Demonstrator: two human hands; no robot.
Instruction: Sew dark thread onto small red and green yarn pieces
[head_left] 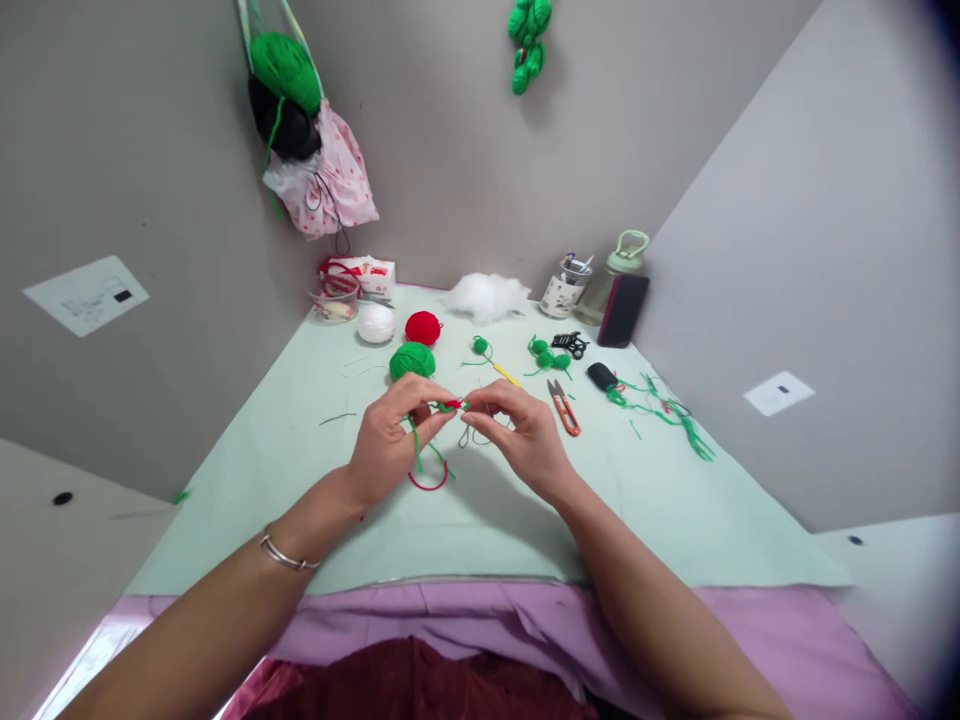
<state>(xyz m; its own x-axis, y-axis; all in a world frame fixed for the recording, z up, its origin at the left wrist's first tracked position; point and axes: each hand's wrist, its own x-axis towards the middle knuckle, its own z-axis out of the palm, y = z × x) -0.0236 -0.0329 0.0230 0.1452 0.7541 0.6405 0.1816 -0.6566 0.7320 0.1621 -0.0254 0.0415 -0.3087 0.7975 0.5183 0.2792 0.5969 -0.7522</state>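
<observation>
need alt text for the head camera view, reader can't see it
A person's left hand pinches a small red and green yarn piece above a pale green table, the right hand close at its other end. Beyond them sit white, red and green yarn balls and white stuffing, with orange-handled scissors to the right.

light: soft, bright | shadow: faint, tabletop (487, 520) | glare: lower left | right edge: dark

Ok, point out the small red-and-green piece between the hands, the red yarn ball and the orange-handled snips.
Red-and-green piece (454, 405): head view, its red part.
Red yarn ball (423, 328): head view, its middle.
Orange-handled snips (563, 408): head view, the handle.
</observation>
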